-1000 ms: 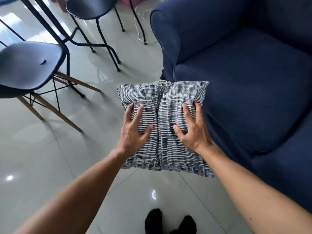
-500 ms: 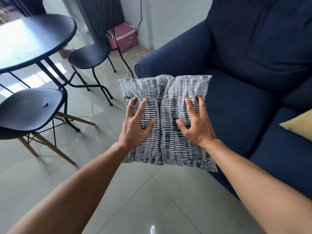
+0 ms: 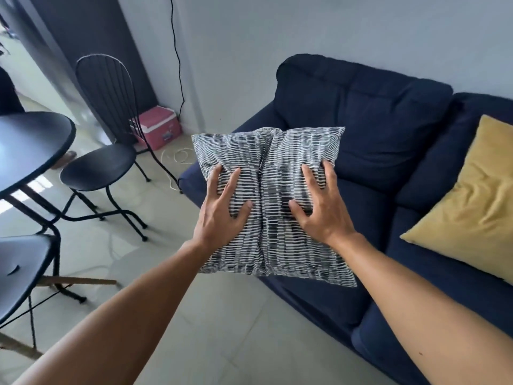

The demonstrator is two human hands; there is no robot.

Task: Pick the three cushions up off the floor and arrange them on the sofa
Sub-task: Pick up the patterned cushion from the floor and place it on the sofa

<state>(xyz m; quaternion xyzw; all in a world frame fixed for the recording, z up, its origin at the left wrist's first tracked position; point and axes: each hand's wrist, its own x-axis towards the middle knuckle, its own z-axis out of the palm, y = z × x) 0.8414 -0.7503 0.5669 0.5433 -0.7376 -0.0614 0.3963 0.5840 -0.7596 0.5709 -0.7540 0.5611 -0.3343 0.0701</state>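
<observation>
I hold a black-and-white striped cushion (image 3: 272, 162) in the air in front of me, over the left armrest and front edge of the dark blue sofa (image 3: 369, 120). My left hand (image 3: 222, 212) grips its left half with fingers spread and dug into the fabric. My right hand (image 3: 322, 209) grips its right half the same way. A mustard yellow cushion (image 3: 477, 201) leans upright against the sofa's back on the right seat. No other cushion is in view.
A round black table (image 3: 30, 145) stands at the left with black metal chairs (image 3: 102, 159) around it. A pink box (image 3: 159, 129) and a white cable (image 3: 177, 157) lie on the tiled floor by the wall, beside the sofa's armrest.
Both hands have lifted the striped cushion from low near the floor up to the sofa's armrest height. My view has tilted up, bringing the sofa's back and the yellow cushion into sight.
</observation>
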